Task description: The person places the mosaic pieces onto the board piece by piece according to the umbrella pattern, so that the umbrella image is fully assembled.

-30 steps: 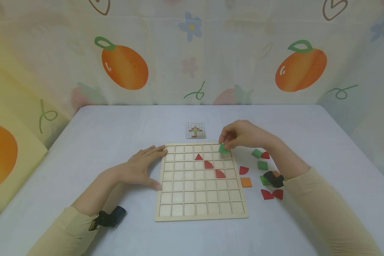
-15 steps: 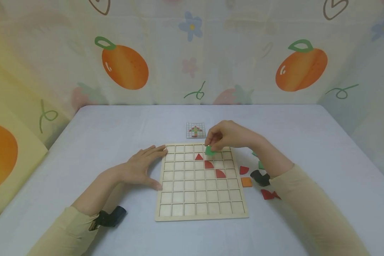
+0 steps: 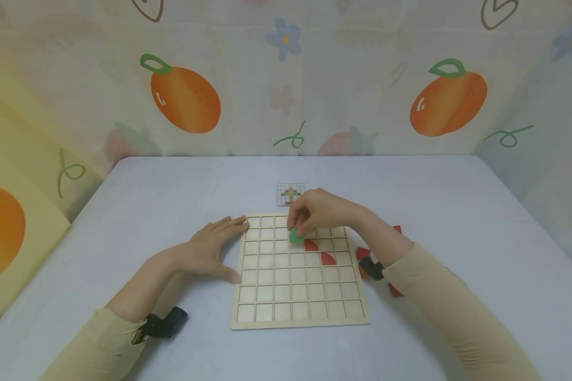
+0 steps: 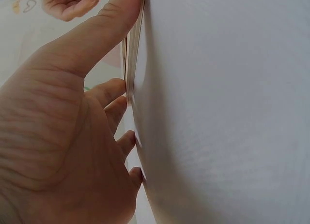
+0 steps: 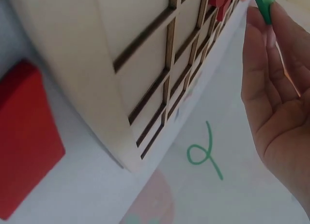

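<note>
My right hand (image 3: pixel 316 211) pinches a green square tile (image 3: pixel 295 236) between thumb and fingers, over the upper middle of a wooden grid board (image 3: pixel 301 324). The same green tile (image 5: pixel 264 5) shows between the fingertips in the right wrist view. Two red quarter-circle tiles (image 3: pixel 328 259) lie in cells stepping down to the right of it. The red triangle seen earlier is hidden behind the tile and hand. My left hand (image 3: pixel 202 251) is spread along the board's left edge, thumb and fingertips at the rim; in the left wrist view its thumb (image 4: pixel 92 40) lies along the edge.
Behind the board lies a small pattern card (image 3: pixel 286 194), partly covered by my right hand. Right of the board are loose red tiles (image 3: pixel 395 290) and an orange tile (image 3: pixel 364 273), partly covered by the right forearm and its black wrist camera (image 3: pixel 372 269).
My right hand has carried the green tile leftward and slightly nearer, from the board's top right to over the triangle's cell. The left hand has stayed at the board's edge.
</note>
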Demonstrator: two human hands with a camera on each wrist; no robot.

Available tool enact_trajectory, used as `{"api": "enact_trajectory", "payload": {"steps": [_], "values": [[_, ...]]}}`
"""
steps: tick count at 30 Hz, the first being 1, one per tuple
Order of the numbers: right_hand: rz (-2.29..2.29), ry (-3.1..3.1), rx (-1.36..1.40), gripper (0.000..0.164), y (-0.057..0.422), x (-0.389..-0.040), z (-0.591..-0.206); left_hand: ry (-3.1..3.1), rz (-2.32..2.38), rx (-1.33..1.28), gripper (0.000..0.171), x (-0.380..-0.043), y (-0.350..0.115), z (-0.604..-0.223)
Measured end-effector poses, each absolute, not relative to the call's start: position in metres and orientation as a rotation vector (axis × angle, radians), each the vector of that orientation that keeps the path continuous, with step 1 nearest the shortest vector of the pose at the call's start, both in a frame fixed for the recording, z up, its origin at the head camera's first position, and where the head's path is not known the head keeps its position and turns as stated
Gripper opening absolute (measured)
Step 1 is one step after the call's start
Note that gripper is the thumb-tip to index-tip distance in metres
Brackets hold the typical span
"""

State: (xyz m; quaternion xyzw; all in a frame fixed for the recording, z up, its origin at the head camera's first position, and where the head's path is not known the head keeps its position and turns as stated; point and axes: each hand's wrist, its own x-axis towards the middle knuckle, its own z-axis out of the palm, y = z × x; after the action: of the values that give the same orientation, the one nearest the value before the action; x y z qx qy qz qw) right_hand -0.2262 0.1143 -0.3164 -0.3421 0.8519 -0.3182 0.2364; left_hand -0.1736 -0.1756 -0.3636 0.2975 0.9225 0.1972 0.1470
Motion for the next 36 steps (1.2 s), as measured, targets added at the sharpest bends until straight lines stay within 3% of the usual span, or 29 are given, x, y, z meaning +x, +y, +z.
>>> {"api": "enact_trajectory", "payload": {"steps": [36], "values": [[-0.750, 2.367, -0.904, 0.009, 0.108, -0.226, -0.329, 2.650, 0.581, 0.855, 0.111, -0.173, -0.175, -0.363]]}}
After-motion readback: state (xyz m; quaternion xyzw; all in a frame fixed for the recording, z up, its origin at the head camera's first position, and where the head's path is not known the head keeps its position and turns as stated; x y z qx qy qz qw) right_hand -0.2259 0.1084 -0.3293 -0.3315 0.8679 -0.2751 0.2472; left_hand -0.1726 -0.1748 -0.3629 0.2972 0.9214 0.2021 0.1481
